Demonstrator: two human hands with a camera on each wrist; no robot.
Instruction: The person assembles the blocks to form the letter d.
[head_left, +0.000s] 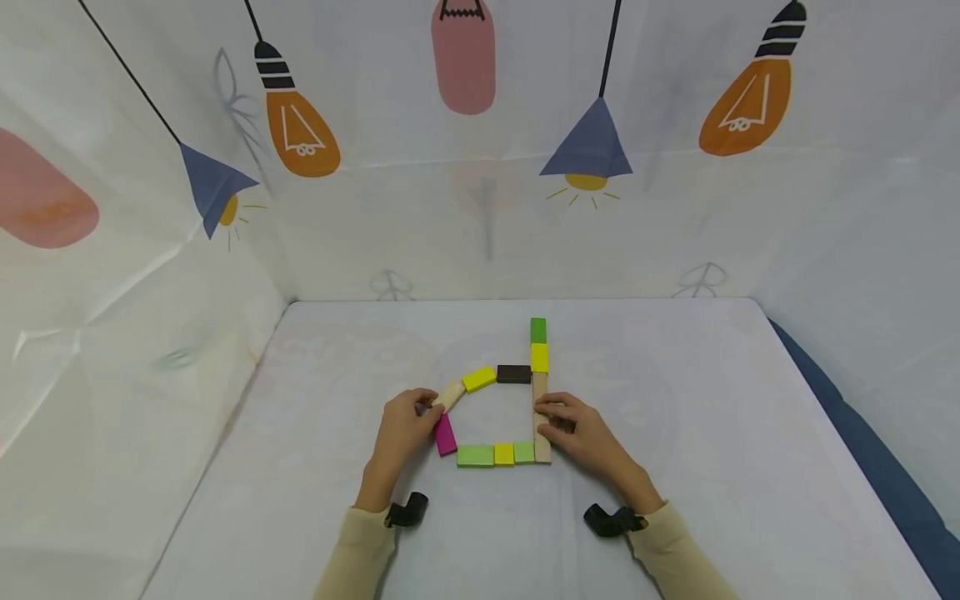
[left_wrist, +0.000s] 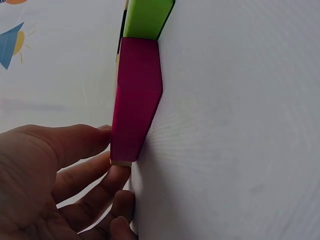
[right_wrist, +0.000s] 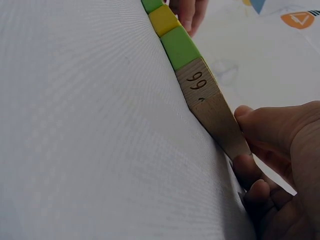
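Note:
On a white tabletop, small coloured blocks lie flat, end to end, in a closed loop with a tall right side. The left hand (head_left: 405, 427) holds the lower end of a slanted plain wooden block (head_left: 449, 396), its thumb touching the top of the magenta block (left_wrist: 137, 95) below. Across the loop, the right hand (head_left: 581, 429) has thumb and fingers on the long plain wooden upright (head_left: 542, 448). Its end, marked with engraved figures, shows in the right wrist view. Along the bottom run a light green block (head_left: 476, 456), a yellow block (head_left: 504, 454) and another green block (right_wrist: 181, 47).
At the loop's top are a yellow block (head_left: 479, 379) and a black block (head_left: 513, 374). Yellow (head_left: 539, 357) and green blocks (head_left: 538, 330) extend the upright away from me. A white sheet (head_left: 480, 225) printed with lamps and bulbs hangs behind the table (head_left: 675, 492).

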